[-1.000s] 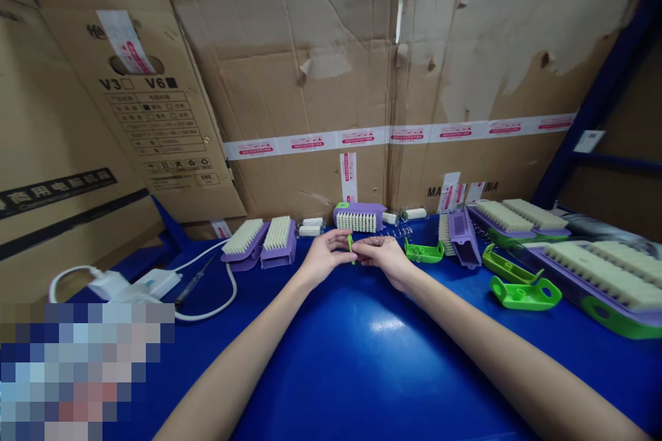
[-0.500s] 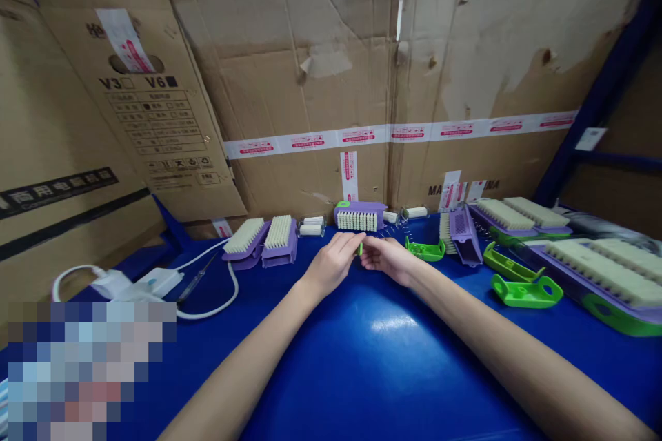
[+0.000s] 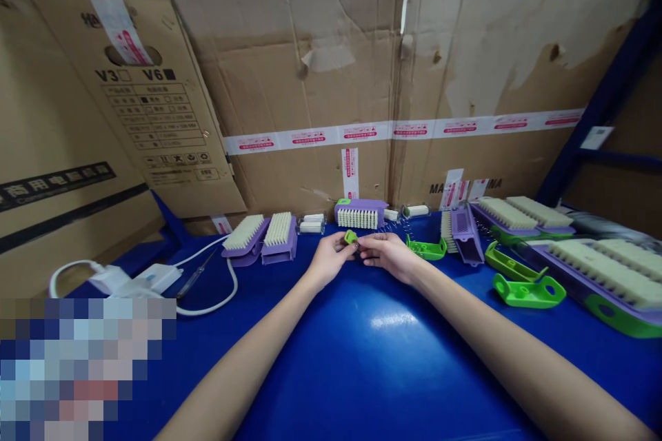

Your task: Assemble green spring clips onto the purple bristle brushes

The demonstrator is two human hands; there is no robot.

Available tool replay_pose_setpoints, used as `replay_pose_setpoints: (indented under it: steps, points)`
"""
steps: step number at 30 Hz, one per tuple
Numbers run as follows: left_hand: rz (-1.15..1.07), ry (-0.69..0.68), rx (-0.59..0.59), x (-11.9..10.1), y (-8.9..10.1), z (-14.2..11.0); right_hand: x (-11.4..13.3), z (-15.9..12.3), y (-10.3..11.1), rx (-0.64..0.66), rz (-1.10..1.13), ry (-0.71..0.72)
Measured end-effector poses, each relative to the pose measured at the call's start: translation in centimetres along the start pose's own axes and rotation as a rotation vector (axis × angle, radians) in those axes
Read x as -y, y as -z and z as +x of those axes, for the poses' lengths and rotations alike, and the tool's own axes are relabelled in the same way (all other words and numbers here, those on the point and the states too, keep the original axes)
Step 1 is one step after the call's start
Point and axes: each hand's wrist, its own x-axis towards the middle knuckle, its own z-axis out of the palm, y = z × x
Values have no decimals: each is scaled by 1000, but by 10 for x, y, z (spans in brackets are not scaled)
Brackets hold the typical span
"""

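Note:
My left hand point(image 3: 329, 260) pinches a small green plastic piece point(image 3: 350, 237) between thumb and fingers, over the far middle of the blue table. Right beside it, my right hand point(image 3: 389, 253) has its fingertips closed against the same spot; a small dark bit shows between the hands, too small to name. Just behind them lies a purple brush point(image 3: 360, 214) with pale bristles and a green end. Thin coil springs point(image 3: 397, 227) lie by the brush. A green plastic shell point(image 3: 427, 248) rests to the right of my right hand.
Purple brushes point(image 3: 279, 238) stand at left, near white rollers point(image 3: 312, 224), a screwdriver point(image 3: 196, 275) and a white power cable point(image 3: 235, 289). Rightward are an upended brush point(image 3: 467, 238), more green shells point(image 3: 528, 291) and packed brushes point(image 3: 610, 272). A cardboard wall point(image 3: 310, 96) closes off the back.
My left hand has turned, so more of the green piece shows above its fingers. My right fingertips have come closer against it. The view has shifted slightly.

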Motion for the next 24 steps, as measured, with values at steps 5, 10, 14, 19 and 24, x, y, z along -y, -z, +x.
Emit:
replay_pose_setpoints:
  steps: [5, 10, 14, 19, 24]
  points:
    - [-40, 86, -57, -2, -1, -1, -3, 1, -1, -31, -64, 91]
    - [18, 72, -156, -2, 0, -1, -5, 3, -3, -143, -145, 208]
    - [87, 37, -145, -1, -2, -4, -6, 3, -4, -163, -181, 265]
    - [129, 0, -84, 3, -3, -4, -7, 3, -7, -179, -200, 290]
    - [75, 14, -56, -1, -3, -5, -6, 2, -6, -164, -160, 278]
